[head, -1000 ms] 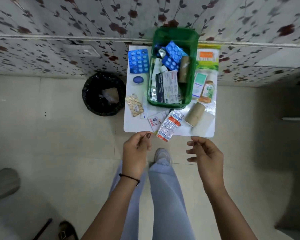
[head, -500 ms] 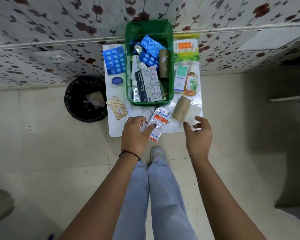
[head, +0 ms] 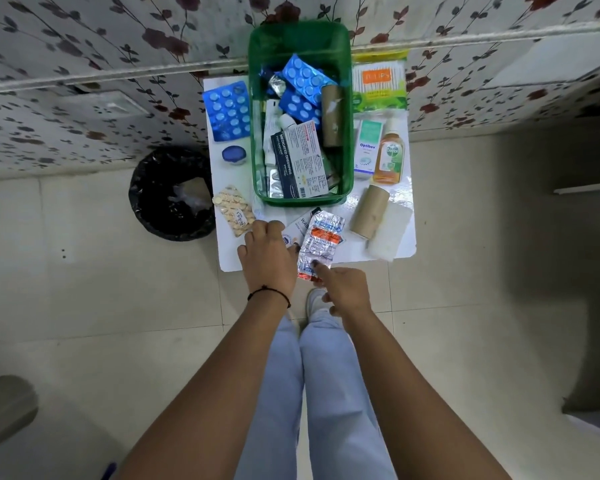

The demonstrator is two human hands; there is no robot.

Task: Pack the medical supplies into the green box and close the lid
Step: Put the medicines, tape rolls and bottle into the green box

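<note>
Foil pill strips next up, green box lid wide open

Silver foil blister strips with orange print [head: 321, 244] sit in a loose stack at the lower middle of the small white table [head: 400, 252], just below the green plastic box [head: 257, 181], which is already half full. Right hand [head: 345, 289] has its index finger on the stack's near end, other fingers loosely curled, not gripping yet. Left hand [head: 269, 254] lies palm down, fingers bent over a white sachet [head: 300, 225] beside them; can't tell if it's pinching. I'd guess the strips are super light, thin, bendy and slippery, so they'll fan out: pinch the whole stack across its short near edge, thumb underneath.
</note>
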